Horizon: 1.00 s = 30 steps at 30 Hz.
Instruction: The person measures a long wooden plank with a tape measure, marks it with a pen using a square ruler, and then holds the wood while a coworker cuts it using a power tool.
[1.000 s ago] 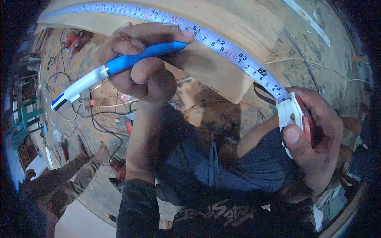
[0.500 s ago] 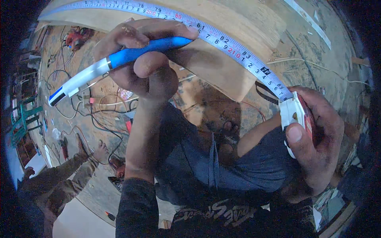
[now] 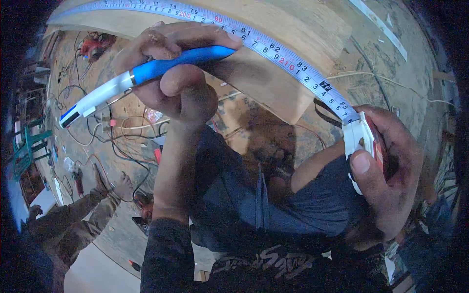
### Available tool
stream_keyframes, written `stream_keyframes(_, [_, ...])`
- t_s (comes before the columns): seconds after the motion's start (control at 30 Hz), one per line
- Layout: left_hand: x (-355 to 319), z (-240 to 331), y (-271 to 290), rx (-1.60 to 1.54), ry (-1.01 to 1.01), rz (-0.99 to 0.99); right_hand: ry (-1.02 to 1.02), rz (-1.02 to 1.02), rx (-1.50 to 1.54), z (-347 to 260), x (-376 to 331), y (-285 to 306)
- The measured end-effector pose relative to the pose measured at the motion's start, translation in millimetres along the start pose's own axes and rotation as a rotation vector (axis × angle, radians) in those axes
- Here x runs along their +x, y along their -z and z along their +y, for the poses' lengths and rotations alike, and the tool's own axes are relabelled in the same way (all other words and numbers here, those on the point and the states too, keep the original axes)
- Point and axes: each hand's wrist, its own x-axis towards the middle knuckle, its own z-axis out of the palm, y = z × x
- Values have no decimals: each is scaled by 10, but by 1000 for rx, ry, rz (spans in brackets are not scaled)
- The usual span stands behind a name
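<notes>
A blue and white pen (image 3: 168, 67) lies across my left hand (image 3: 183, 83), gripped between thumb and fingers. Its white end points to the lower left, and its blue end rests by the edge of a metal tape blade (image 3: 273, 50). One fingertip of that hand is at the blade too. My right hand (image 3: 391, 166) is wrapped round a white and red tape measure case (image 3: 359, 139), thumb on its side. From the case the blade curves up and away to the far left, over a pale wooden board (image 3: 312, 41). A dark strap loop (image 3: 327, 113) hangs beside the case.
Cables (image 3: 124, 151) lie tangled on the dusty floor at the left, near a red power tool (image 3: 95, 46) and a green plastic chair (image 3: 31, 146). Another person's legs (image 3: 83, 219) extend at the lower left. Someone's dark-clothed limb (image 3: 430, 239) shows at the lower right.
Both hands have stayed almost still, the left shifting very slightly left with the pen. At the lower right, another person's dark-clothed limb has come further into view.
</notes>
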Motion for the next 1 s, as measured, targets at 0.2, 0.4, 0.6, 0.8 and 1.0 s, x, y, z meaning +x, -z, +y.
stream_keyframes(0.2, [10, -10, 87, 153, -54, -35, 3, -13, -70, -32, -23, 38])
stream_keyframes(0.4, [1, 40, -17, 101, -25, 8, 7, 19, -48, -19, -21, 19])
stream_keyframes(0.6, [35, -22, 23, -53, -39, -43, -3, 24, -9, -50, -31, 3])
stream_keyframes(0.8, [56, -35, 29, -82, -99, -63, 37, 15, -17, 17, -27, -29])
stream_keyframes(1.0, [22, -18, -10, -127, -45, -25, 40, 45, -20, 21, -18, -21])
